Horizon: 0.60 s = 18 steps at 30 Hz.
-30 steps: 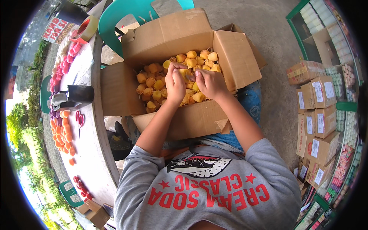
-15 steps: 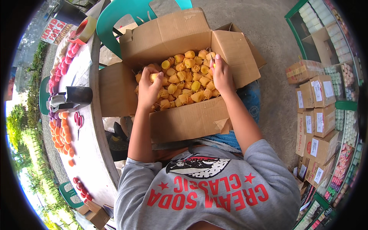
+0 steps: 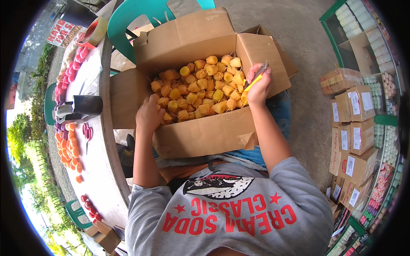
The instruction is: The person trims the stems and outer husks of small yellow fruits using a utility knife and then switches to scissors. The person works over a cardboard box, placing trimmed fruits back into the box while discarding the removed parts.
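On my lap stands an open cardboard box (image 3: 200, 137) full of yellow-orange rose-shaped candles (image 3: 193, 87), thin wicks poking out of several. My left hand (image 3: 148, 114) is down at the box's near left corner, its curled fingers against the candles there. Whatever those fingers grip, if anything, is hidden behind the hand. Over the right side of the box, my right hand (image 3: 259, 88) is closed round a slim yellow utility knife (image 3: 253, 82), which is tilted, its dark end pointing up and away.
Left is a white table (image 3: 100, 170) with pink and orange candles (image 3: 68, 149), red-handled scissors (image 3: 87, 132), a tape roll (image 3: 95, 33) and a black tape dispenser (image 3: 81, 107). A green chair (image 3: 124, 25) stands beyond the box. Stacked cartons (image 3: 361, 123) and shelves (image 3: 384, 102) line the right.
My left hand has moved left and nearer, down to the box corner; the candle it held no longer shows in it. My right hand has shifted right and nearer with the knife.
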### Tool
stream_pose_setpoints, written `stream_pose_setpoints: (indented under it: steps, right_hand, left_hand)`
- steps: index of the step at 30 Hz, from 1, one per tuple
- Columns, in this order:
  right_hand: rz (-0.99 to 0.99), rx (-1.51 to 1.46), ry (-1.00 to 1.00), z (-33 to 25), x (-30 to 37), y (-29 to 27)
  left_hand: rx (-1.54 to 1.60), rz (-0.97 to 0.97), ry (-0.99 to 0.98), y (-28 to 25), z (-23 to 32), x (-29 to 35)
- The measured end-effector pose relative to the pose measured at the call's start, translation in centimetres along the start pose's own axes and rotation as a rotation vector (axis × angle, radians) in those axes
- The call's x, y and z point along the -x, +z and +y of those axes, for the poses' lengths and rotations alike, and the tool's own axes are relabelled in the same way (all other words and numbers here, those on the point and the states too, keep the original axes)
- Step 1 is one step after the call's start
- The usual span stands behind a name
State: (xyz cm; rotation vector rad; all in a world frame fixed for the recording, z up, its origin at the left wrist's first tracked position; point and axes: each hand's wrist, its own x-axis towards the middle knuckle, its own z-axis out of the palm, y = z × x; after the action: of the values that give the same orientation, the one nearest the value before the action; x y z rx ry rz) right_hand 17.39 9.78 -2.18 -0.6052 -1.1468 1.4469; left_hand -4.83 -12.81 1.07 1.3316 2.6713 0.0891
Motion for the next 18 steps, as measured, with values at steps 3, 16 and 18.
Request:
stream_pose_setpoints:
  steps: [3,16,18]
  right_hand:
    - [0.19,-0.237,0.076,-0.9,-0.6,0.1]
    - [0.379,-0.235,-0.119,-0.5,-1.1,0.1]
    - [0.42,-0.124,-0.107,-0.6,-1.0,-0.2]
  left_hand:
    - [-0.106,-0.054,0.032,0.7,0.1,-0.1]
    - [0.212,-0.299,0.528,9.6,19.3,-11.5]
    - [0.185,-0.307,0.528,10.8,21.1,-12.4]
